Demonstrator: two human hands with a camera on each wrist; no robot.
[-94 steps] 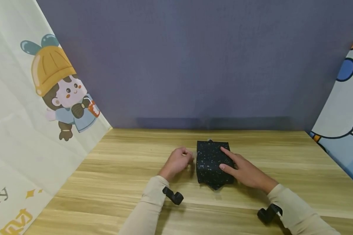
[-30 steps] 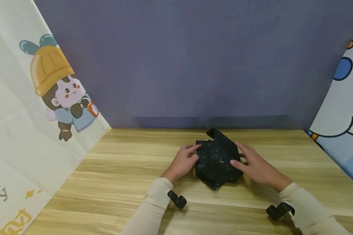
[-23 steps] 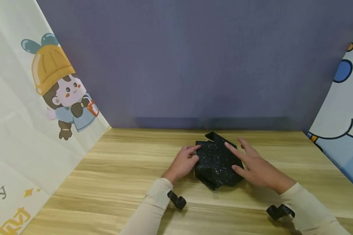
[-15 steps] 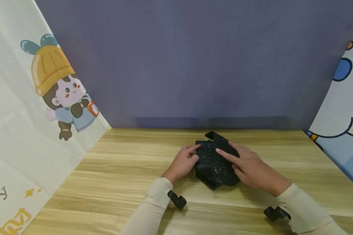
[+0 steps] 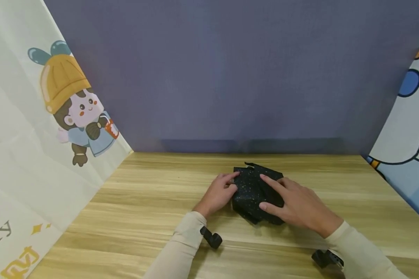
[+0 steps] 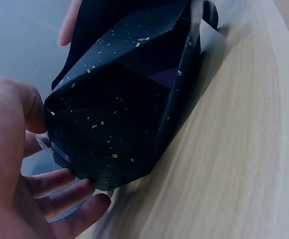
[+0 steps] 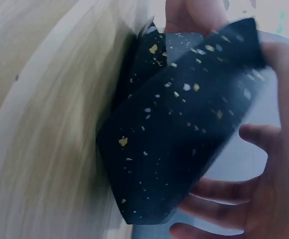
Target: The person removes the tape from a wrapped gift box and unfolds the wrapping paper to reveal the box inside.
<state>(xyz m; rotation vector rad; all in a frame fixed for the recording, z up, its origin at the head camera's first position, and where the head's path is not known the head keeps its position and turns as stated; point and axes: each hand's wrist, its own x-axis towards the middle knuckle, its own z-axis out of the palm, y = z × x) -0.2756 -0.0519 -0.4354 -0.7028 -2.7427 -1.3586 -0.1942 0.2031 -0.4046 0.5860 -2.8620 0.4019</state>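
Black wrapping paper [image 5: 246, 190] with pale and gold flecks is folded into a boxy bundle on the table. At its left side, my left hand [image 5: 216, 193] holds the edge, index finger over the top corner and thumb against the side. The left wrist view shows clear tape [image 6: 44, 143] by those fingers and a gaping fold at the end of the paper. My right hand [image 5: 300, 203] spreads its index finger and thumb over the right flap [image 7: 169, 114], with other fingers behind that flap's edge. The bundle's inside is mostly hidden.
The wooden tabletop [image 5: 143, 224] runs back to a dark grey-blue panel [image 5: 209, 77]. White sheets with cartoon prints stand at the left [image 5: 17, 135] and right [image 5: 405, 128]. A small black camera [image 5: 213, 238] sits on the left wrist, another [image 5: 322, 257] on the right.
The paper's right flap, raised about a second ago, now lies lower, and its far corner has dropped. My right hand has shifted left over it. The left hand has stayed at the left edge.
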